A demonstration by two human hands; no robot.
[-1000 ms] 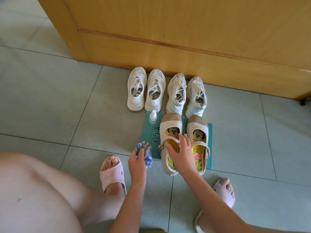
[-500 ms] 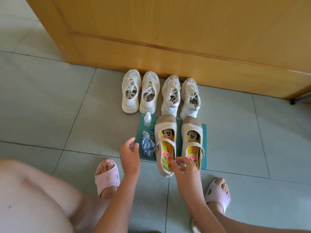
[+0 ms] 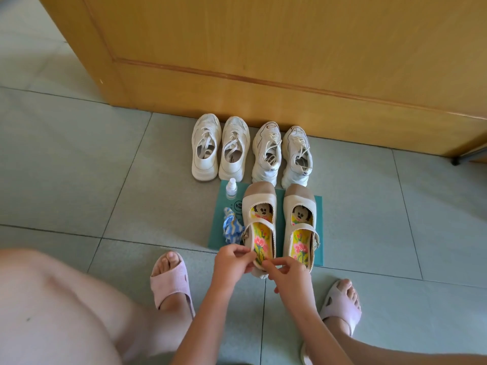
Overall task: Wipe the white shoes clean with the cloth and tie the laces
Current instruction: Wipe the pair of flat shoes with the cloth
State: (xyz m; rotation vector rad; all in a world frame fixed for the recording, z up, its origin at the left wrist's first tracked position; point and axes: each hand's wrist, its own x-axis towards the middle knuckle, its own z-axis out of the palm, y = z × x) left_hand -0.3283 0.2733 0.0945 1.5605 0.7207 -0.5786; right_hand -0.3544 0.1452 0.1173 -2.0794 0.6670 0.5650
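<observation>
Soft, limp blue-striped cloth (image 3: 232, 229) lies loose on the teal mat (image 3: 279, 219). Left hand (image 3: 230, 262) and right hand (image 3: 288, 272) seemingly pinch the near heel rim of the beige strap shoe (image 3: 259, 217). The white lace-up sneakers (image 3: 233, 151), farther off, look light and stiff-soled: grip the heel.

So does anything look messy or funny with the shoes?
Yes. The white sneakers by the door have loose laces, ends dropped inside, not tied. The striped cloth lies crumpled on the green mat, beside the beige strap shoe that the left hand and right hand pinch at its heel.
</observation>
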